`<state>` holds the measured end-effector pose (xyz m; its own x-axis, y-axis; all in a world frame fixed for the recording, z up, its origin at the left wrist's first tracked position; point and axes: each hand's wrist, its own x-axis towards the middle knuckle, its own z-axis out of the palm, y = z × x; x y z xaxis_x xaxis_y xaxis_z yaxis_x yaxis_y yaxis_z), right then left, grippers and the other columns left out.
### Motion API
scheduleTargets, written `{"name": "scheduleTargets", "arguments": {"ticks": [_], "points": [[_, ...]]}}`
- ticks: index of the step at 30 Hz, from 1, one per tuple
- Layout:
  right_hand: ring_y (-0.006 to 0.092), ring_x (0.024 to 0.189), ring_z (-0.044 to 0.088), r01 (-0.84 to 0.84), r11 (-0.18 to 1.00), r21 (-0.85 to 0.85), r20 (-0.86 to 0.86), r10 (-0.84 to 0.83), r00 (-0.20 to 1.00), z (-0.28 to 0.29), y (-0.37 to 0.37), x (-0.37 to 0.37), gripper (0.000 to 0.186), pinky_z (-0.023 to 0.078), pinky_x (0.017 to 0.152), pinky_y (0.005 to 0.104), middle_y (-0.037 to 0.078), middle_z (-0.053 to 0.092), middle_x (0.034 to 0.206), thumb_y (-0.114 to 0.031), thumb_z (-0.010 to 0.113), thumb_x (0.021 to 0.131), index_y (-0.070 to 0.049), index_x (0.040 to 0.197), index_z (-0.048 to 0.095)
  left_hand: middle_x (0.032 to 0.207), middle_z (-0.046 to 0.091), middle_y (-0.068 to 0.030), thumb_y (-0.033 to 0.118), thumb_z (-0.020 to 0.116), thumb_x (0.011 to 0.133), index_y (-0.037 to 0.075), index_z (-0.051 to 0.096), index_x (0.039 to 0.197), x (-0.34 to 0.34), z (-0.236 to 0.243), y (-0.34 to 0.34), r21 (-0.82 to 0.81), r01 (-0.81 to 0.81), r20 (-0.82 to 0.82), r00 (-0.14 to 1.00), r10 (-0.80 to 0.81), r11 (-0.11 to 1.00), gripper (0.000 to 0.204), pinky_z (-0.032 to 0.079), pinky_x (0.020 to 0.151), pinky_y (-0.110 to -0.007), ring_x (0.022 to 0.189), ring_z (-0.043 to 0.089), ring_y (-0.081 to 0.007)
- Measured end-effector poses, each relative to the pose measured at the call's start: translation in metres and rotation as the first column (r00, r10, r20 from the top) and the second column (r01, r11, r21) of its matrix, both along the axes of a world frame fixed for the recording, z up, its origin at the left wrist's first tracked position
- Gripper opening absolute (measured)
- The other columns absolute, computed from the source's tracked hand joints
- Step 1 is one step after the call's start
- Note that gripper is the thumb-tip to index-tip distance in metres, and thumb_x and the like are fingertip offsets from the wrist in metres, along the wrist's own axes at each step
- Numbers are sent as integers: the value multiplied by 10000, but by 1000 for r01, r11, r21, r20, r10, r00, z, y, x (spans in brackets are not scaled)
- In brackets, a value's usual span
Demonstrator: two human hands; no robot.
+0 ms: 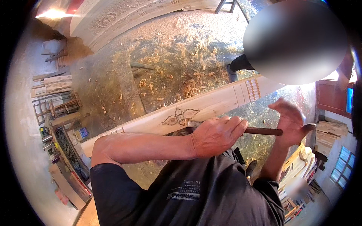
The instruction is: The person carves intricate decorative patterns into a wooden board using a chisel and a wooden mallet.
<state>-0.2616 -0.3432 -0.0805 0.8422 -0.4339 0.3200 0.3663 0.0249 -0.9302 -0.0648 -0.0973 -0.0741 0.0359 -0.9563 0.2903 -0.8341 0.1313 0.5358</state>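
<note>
Pale, fine-grained wood makes up the long plank (220, 98), its axis slanting from between eight and nine o'clock up to between two and three. Far left, at nine o'clock, rough boards (58, 83) are stacked by the wall; towards eleven, a broad curved panel (113, 19) bears dense relief carving. Near the middle of the plank is a flower motif (180, 117), dark-outlined, with pointed petals about a round centre. It lies at ten o'clock from the left hand (217, 137), which is the nearer one, its fingers wrapped around a slim, dark-handled tool (262, 130). The blade end points at the flower; whether it touches, I cannot tell. Curled shavings (194, 86) litter the dark floor beyond. Rightward come beaded rows (253, 89) cut across the plank, then the right hand (291, 122), blurred and spread wide, palm by the handle's butt at three o'clock; contact is unclear.
</note>
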Motion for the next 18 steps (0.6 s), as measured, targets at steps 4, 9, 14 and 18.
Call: {"name": "scheduleTargets", "arguments": {"ticks": [4, 9, 14, 18], "points": [[490, 1259, 607, 132, 959, 253, 127, -168, 978, 19, -17, -16, 1172, 357, 1135, 670, 384, 642, 1277, -852, 210, 963, 205, 1323, 565, 942, 537, -57, 148, 618, 893, 9, 571, 1333, -2, -2, -1, -13, -23, 13, 1000, 23, 1000, 464, 535, 588, -319, 796, 611, -179], [489, 1264, 604, 49, 983, 178, 50, -58, 997, -10, 6, -11, 1160, 425, 1097, 668, 372, 629, 1317, -854, 253, 960, 200, 1334, 562, 936, 542, -53, 154, 619, 893, 5, 571, 1343, -2, -4, -1, 27, -3, 2, 1000, 3, 1000, 477, 539, 591, -326, 816, 626, -180], [477, 1224, 635, 160, 951, 264, 172, -209, 963, 12, -23, -19, 1154, 400, 1113, 671, 372, 638, 1304, -845, 241, 969, 201, 1326, 573, 931, 548, -53, 152, 612, 900, 7, 574, 1339, -2, -8, -3, -11, -38, 6, 999, 38, 999, 464, 545, 591, -332, 809, 640, -185], [490, 1226, 639, 79, 995, 54, 41, -81, 996, -11, 6, 3, 1159, 398, 1123, 647, 375, 652, 1282, -831, 191, 984, 208, 1332, 567, 943, 550, -52, 153, 608, 898, 4, 578, 1335, -1, -2, -1, 40, -36, 18, 999, 35, 999, 463, 545, 591, -321, 800, 639, -179]]}}
